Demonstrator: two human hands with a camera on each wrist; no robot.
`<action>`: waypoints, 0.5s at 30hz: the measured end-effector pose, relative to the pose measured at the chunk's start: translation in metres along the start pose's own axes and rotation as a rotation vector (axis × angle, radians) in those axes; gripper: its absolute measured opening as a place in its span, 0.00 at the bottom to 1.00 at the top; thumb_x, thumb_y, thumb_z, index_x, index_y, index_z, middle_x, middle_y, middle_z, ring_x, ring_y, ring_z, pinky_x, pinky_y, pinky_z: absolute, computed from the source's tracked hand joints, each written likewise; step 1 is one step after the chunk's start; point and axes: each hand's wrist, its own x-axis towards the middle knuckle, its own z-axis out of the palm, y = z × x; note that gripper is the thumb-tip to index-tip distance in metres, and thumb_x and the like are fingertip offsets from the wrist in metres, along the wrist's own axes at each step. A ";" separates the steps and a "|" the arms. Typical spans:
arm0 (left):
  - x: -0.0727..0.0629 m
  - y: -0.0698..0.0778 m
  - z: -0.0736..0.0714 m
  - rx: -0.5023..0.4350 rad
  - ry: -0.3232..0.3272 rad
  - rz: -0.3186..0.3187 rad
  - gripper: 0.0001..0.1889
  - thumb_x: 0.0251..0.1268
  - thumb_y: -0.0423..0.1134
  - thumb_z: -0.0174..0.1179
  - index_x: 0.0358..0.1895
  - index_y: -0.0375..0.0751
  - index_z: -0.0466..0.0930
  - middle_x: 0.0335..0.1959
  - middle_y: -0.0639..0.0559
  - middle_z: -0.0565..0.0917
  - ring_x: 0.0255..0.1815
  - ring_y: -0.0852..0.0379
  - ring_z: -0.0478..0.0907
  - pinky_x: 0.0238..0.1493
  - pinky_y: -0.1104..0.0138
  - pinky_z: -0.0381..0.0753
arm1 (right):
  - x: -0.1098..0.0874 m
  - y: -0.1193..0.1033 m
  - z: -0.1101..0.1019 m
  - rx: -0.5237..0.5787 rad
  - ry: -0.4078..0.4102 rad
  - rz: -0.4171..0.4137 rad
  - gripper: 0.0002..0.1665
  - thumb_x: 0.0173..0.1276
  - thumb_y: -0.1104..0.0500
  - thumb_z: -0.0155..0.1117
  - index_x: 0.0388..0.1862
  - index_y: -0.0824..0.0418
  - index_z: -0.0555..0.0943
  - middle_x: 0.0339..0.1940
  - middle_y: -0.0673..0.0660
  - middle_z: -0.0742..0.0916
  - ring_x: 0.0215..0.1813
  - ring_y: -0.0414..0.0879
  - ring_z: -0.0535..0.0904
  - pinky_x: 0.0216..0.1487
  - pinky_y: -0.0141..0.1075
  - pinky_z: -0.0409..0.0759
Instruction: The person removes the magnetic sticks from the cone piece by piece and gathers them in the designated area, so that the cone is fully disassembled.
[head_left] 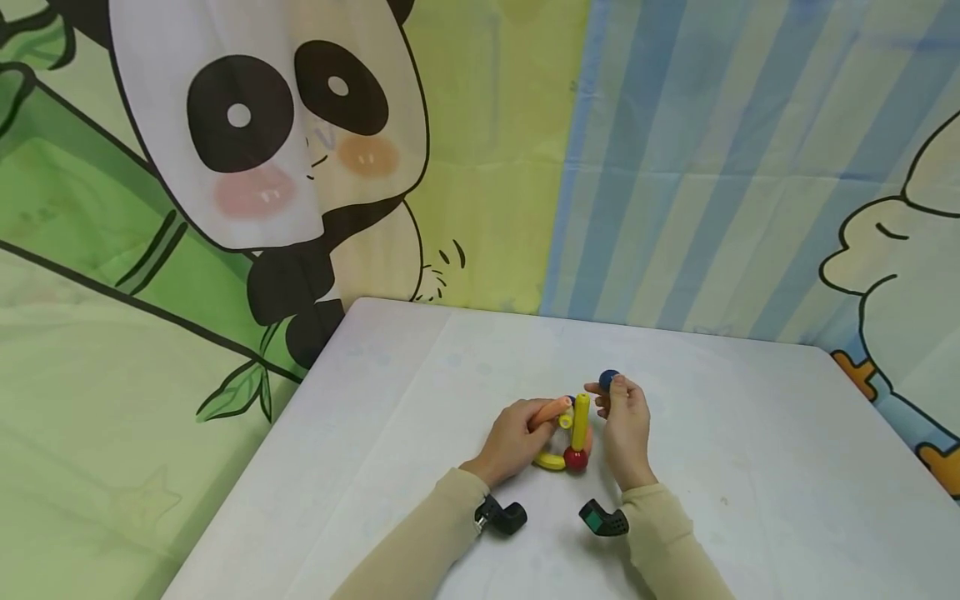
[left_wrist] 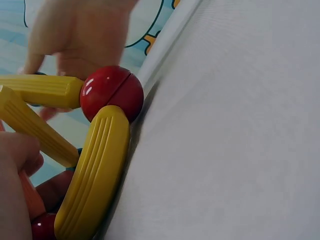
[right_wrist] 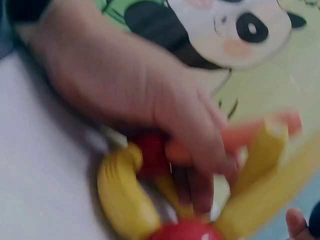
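Note:
A toy frame of sticks and balls stands on the table. My left hand (head_left: 512,442) grips its orange stick (head_left: 551,410) from the left. At the front, a red ball (head_left: 576,459) joins an upright yellow stick (head_left: 581,421) and a curved yellow piece (head_left: 551,461). Another red ball (right_wrist: 152,155), seen in the right wrist view, sits beneath my left hand at the curved piece's other end. To the right of the frame, my right hand (head_left: 627,429) pinches a dark blue ball (head_left: 608,379) between thumb and fingers, raised near the yellow stick's top.
The white table (head_left: 420,367) reaches back to a cloth backdrop (head_left: 495,167) printed with a panda and stripes. Black wrist cameras (head_left: 504,517) jut inward from both sleeves, in front of the toy frame.

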 end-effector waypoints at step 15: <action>0.003 -0.006 -0.002 0.082 0.199 -0.013 0.09 0.63 0.36 0.61 0.45 0.49 0.85 0.33 0.58 0.82 0.33 0.61 0.73 0.38 0.68 0.74 | 0.047 0.029 -0.029 -0.222 0.006 0.117 0.32 0.69 0.51 0.64 0.69 0.57 0.70 0.58 0.58 0.78 0.42 0.43 0.75 0.36 0.24 0.75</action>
